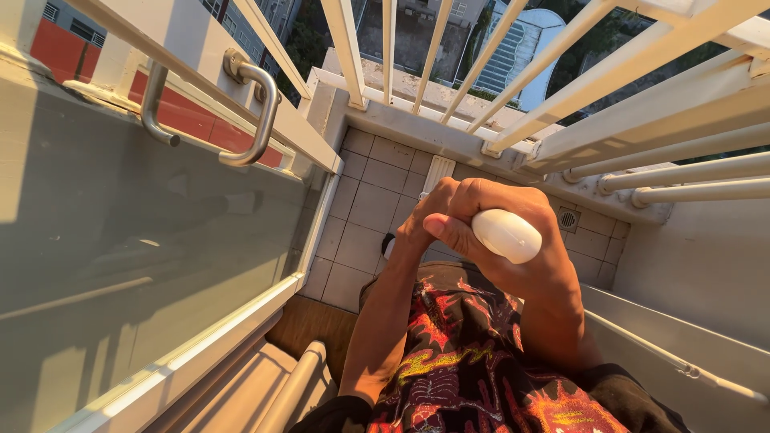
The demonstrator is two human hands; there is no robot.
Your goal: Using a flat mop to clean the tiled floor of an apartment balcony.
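While the low sun turns everything orange, the person stands at the threshold of a small tiled balcony (pixel 377 200), looking down at their own hands. Farthest left is a glass door (pixel 120 265) in a pale frame, with a curved metal handle (pixel 241 104) fixed near its upper edge; the pane throws back dim reflections. At the foot of the door a wooden sill (pixel 309 325) meets the balcony's pale square tiles.

Moving right, the left hand (pixel 425 220) comes up from a bare forearm, its fingers curled closed and pressed against the right hand; whether they touch the white thing itself I cannot tell, since the right hand covers them. The right hand (pixel 513 224) wraps over it from the other side, fingers folded shut around a smooth white rounded object (pixel 507 235), thumb lying along its near end. That object sits between the two hands, held above the middle of the balcony floor and just over the person's patterned red, yellow and black garment (pixel 457 361), with one blunt end poking out toward the right.

Beyond the hands, white railing bars (pixel 433 56) fan up from the balcony's far edge, and rooftops lie far below between them. Toward the far right corner of the tiles there is a small round floor drain (pixel 568 218), and further right horizontal white rails (pixel 698 172) run above a plain white wall (pixel 706 265).
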